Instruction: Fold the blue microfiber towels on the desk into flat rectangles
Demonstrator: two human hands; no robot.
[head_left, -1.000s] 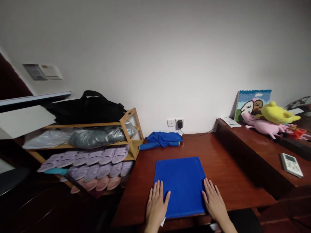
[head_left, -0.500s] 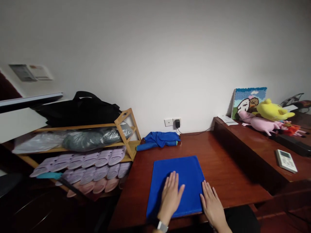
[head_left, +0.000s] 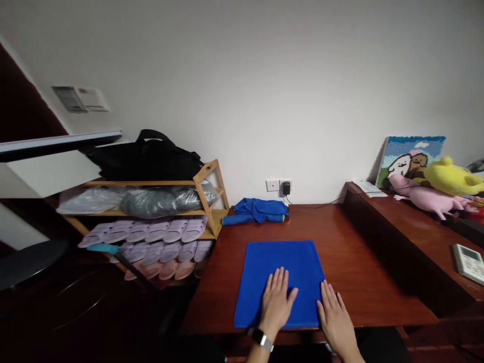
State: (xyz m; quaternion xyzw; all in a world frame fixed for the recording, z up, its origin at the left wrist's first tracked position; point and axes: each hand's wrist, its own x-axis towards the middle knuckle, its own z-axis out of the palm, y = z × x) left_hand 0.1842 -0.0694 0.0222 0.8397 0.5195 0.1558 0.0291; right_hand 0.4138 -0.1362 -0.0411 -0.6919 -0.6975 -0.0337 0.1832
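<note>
A blue cloth (head_left: 282, 262) lies flat and squared out near the front edge of the reddish-brown table (head_left: 355, 282). My left hand (head_left: 278, 298), with a watch on its wrist, rests palm down on the lower middle of the cloth, fingers stretched out. Along the cloth's right edge lies my right hand (head_left: 335, 313), also flat, its fingertips at the border between cloth and wood. Neither hand grips anything. At the table's back, against the wall, sits a crumpled blue cloth (head_left: 259, 207) with a rolled blue piece (head_left: 242, 219) in front of it.
Left of the table stands a wooden rack (head_left: 209, 201) with a black bag (head_left: 151, 159) on top and several slippers (head_left: 174, 231) below. A raised ledge (head_left: 401, 217) on the right holds plush toys (head_left: 423, 195) and a remote control (head_left: 469, 263). A plugged-in adapter (head_left: 286, 188) trails a cable.
The camera view has turned a little to the left, so everything sits farther right. Both hands stay flat in nearly the same places on and beside the cloth.
</note>
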